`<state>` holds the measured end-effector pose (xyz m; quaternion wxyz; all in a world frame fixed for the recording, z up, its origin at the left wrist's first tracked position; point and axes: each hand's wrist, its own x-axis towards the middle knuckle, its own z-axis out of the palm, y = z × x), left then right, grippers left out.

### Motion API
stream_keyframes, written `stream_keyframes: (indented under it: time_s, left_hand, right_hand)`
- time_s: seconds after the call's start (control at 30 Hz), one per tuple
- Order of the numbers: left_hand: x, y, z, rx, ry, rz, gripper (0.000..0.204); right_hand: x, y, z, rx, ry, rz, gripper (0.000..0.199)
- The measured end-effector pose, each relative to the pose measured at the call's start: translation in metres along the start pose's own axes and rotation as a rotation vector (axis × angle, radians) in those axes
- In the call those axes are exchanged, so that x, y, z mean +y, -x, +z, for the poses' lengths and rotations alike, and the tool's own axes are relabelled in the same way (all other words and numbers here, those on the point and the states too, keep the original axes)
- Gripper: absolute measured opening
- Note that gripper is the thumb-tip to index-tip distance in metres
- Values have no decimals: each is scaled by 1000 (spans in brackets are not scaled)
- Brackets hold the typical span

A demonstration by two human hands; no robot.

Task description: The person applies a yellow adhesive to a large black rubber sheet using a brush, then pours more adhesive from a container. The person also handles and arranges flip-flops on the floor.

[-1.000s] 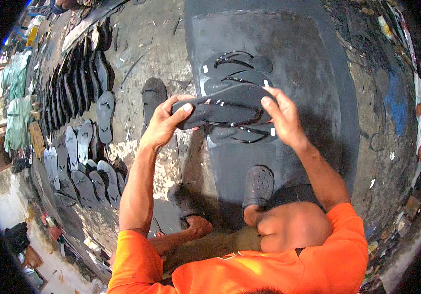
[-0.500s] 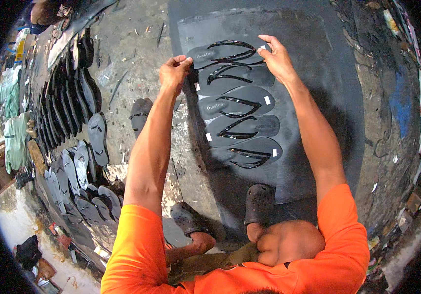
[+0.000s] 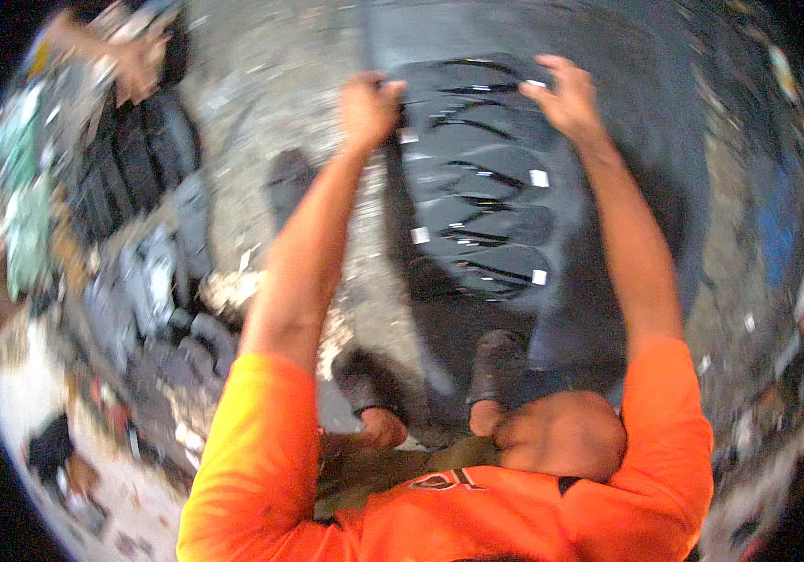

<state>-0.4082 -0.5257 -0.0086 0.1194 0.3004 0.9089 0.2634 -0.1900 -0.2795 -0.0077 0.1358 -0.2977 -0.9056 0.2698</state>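
Note:
Several dark flip-flops point(image 3: 491, 201) with glossy black straps lie side by side in a column on a dark mat point(image 3: 626, 56), heel and toe ends alternating. Small white stickers point(image 3: 539, 178) sit at their ends. My left hand point(image 3: 371, 110) is at the left end of the farthest flip-flop point(image 3: 430, 80), its fingers curled in. Whatever lies between those fingers is lost in blur. At the same flip-flop's right end is my right hand point(image 3: 567, 101), thumb and forefinger apart beside its sticker. Blur hides whether either hand touches it.
Rows of dark soles point(image 3: 130, 169) stand to the left, with grey soles point(image 3: 149, 281) nearer me. A single sandal point(image 3: 289, 183) lies left of the mat. Another person's hand point(image 3: 135, 61) shows blurred at the far left. My feet in dark clogs point(image 3: 497, 365) rest at the near edge.
The whole view has shifted and blurred; the flip-flops now appear farther right and slightly higher. Both hands stay at the farthest flip-flop's ends. Another person's arm has come over the soles at far left.

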Motion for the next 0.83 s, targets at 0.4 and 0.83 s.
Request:
stream_keyframes:
  time_s: [0.4,0.83]
  left_hand:
    - [-107,150,-145,162,-32,-99,51]
    - [-188,223,-135,249,15,-278,41]
  right_hand:
    - [-49,91,-13,477,-512,140,32]
    - [-222,159,24,-439,-951,213,30]
